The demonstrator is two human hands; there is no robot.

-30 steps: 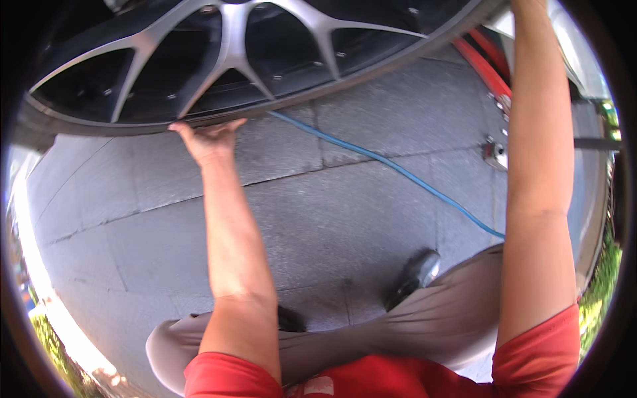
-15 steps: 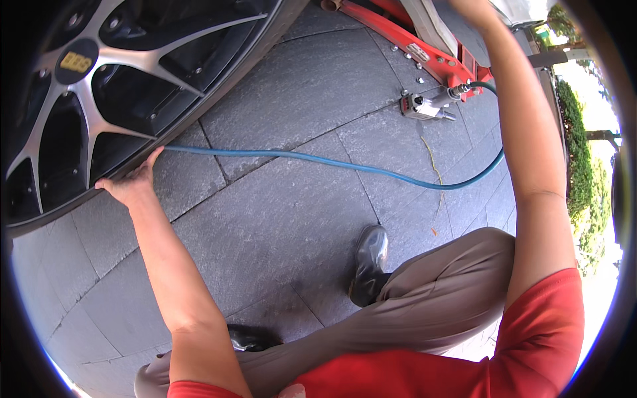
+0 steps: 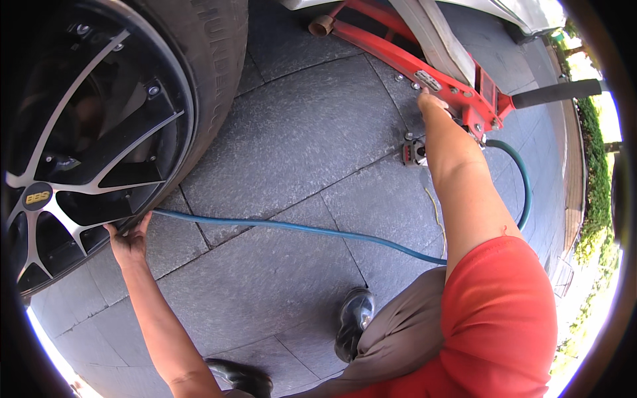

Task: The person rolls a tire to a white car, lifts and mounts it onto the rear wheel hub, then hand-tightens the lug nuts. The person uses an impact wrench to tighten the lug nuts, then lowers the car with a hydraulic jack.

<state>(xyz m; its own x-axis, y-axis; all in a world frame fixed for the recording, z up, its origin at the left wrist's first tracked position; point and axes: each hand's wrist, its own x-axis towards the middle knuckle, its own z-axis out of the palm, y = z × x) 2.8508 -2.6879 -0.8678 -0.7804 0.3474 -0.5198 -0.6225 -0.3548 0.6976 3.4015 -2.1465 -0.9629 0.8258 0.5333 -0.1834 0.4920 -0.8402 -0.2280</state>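
My left hand (image 3: 129, 239) grips the lower edge of a big wheel (image 3: 99, 172), which has a black and silver rim inside a black tire (image 3: 212, 79). My right hand (image 3: 434, 103) reaches with fingers partly extended toward several loose nuts (image 3: 415, 86) on the paving beside a red floor jack (image 3: 371, 36); its fingertips are small and partly hidden. Just below it lies a metal air impact wrench (image 3: 415, 151), partly behind my forearm. A blue hose (image 3: 298, 227) runs across the floor from under the wheel and curves up behind my arm toward the tool.
A white car body (image 3: 511, 13) is at top right, and the jack's padded handle (image 3: 551, 94) juts right. A thin yellow cord (image 3: 436, 212) lies near my arm. My boots (image 3: 355, 318) are on dark stone paving (image 3: 285, 139); a hedge (image 3: 590, 166) lines the right edge.
My right arm has come down from the upper edge toward the nuts beside the jack. My left hand still holds the wheel. My view has turned, showing more jack and less lower body.
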